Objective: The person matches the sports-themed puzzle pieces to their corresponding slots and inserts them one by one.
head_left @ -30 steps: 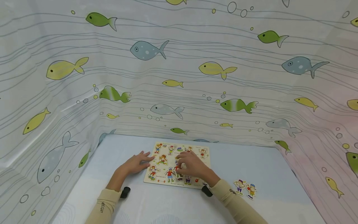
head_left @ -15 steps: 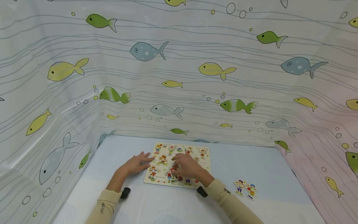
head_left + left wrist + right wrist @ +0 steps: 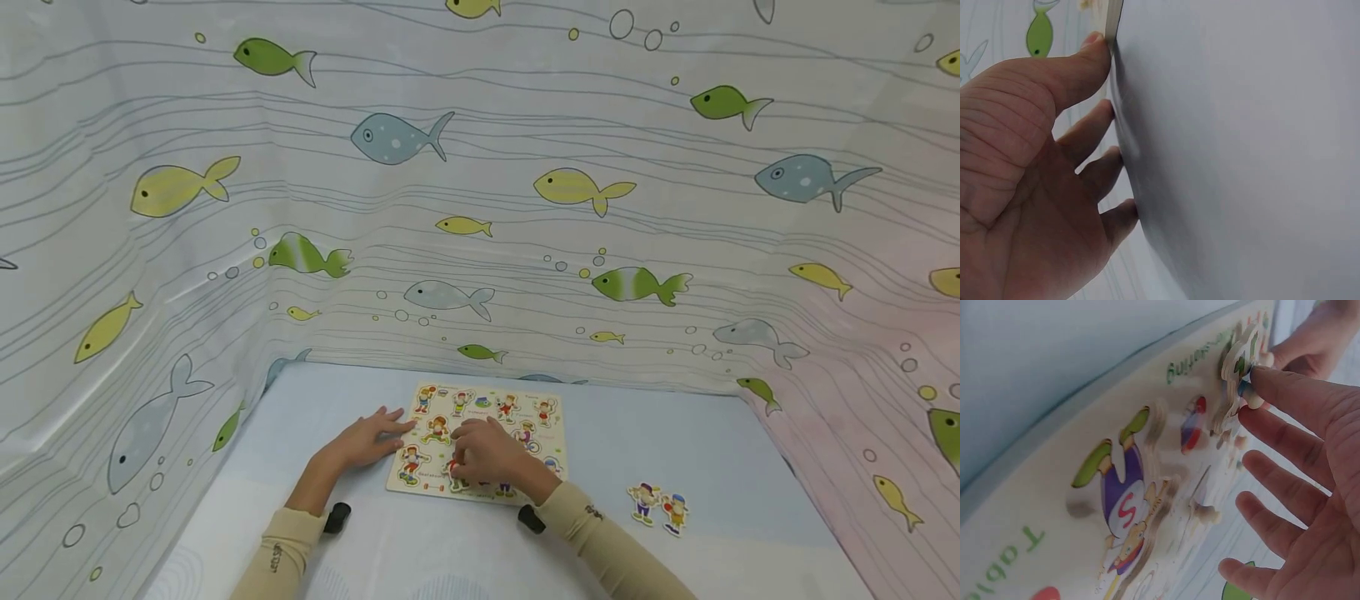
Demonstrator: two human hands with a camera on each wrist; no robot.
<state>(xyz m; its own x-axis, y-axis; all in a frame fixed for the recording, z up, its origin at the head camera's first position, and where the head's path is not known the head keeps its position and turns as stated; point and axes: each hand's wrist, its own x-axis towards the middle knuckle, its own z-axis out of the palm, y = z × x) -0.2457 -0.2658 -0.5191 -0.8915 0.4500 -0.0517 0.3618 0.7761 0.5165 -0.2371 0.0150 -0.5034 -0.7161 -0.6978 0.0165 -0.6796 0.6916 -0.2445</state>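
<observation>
A cream wooden peg puzzle board [image 3: 401, 486] with printed sports figures lies on the table in the head view. My right hand [image 3: 495, 454] is over its lower middle. In the right wrist view, the thumb and index finger of my right hand [image 3: 1297, 450] pinch the knob of a figure-shaped puzzle piece [image 3: 1235, 375], which is tilted at the board's surface; its picture is mostly hidden. My left hand [image 3: 367, 437] rests at the board's left edge with fingers spread. The left wrist view shows the thumb of my left hand [image 3: 1035, 137] touching the board's edge [image 3: 1114, 22].
Two loose figure pieces, a batter [image 3: 643, 502] and a blue-capped player [image 3: 673, 512], lie on the table right of the board. Other knobbed pieces, such as a purple-suited figure [image 3: 1125, 487], sit on the board. A fish-printed curtain [image 3: 525, 250] surrounds the table.
My right hand has moved left across the board with the puzzle piece, uncovering figures on the board's right side. My left hand has stayed at the left edge.
</observation>
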